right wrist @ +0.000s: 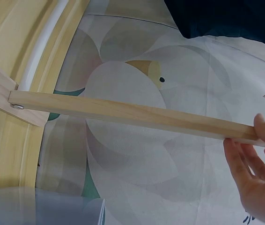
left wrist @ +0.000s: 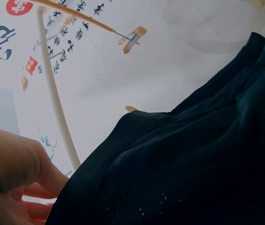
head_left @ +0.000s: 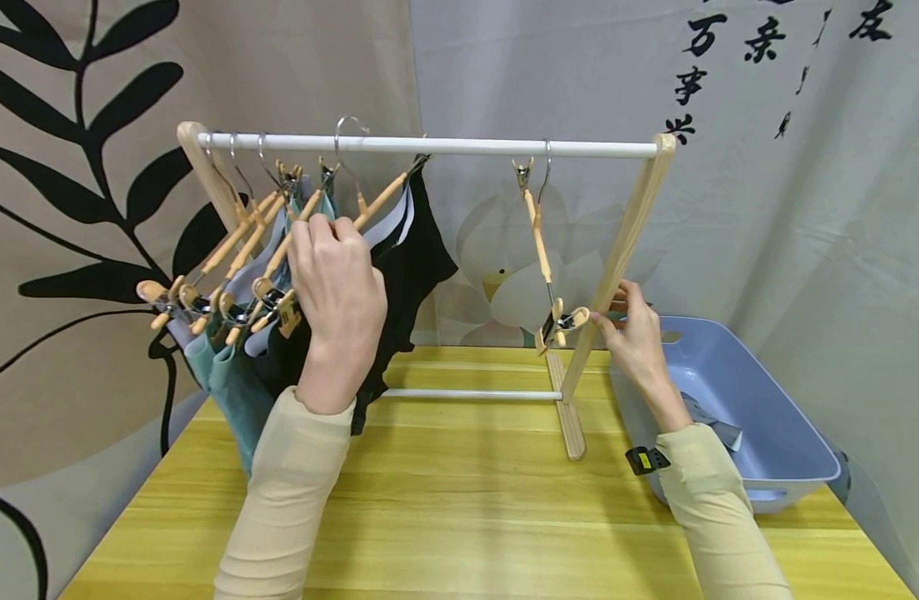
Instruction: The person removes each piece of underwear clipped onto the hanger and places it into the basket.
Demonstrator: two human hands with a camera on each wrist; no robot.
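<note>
My left hand (head_left: 335, 300) is curled over the wooden clip hanger (head_left: 384, 202) that carries a black garment (head_left: 417, 258); the grip itself is hidden behind my knuckles. In the left wrist view, my thumb and fingers lie right at the dark garment's (left wrist: 184, 154) edge. My right hand (head_left: 633, 342) holds the slanting wooden post (head_left: 622, 242) of the clothes rack, thumb on one side and fingers on the other, as the right wrist view shows. Near it, a bare clip hanger (head_left: 537, 237) dangles from the white rail (head_left: 474, 146).
Left of my left hand, several clip hangers (head_left: 237, 242) with blue and teal garments (head_left: 230, 383) crowd the rail's end. A blue plastic basin (head_left: 736, 358) with a grey-blue cloth (head_left: 710, 421) inside stands at the right of the wooden table (head_left: 474, 500). Printed curtains hang behind.
</note>
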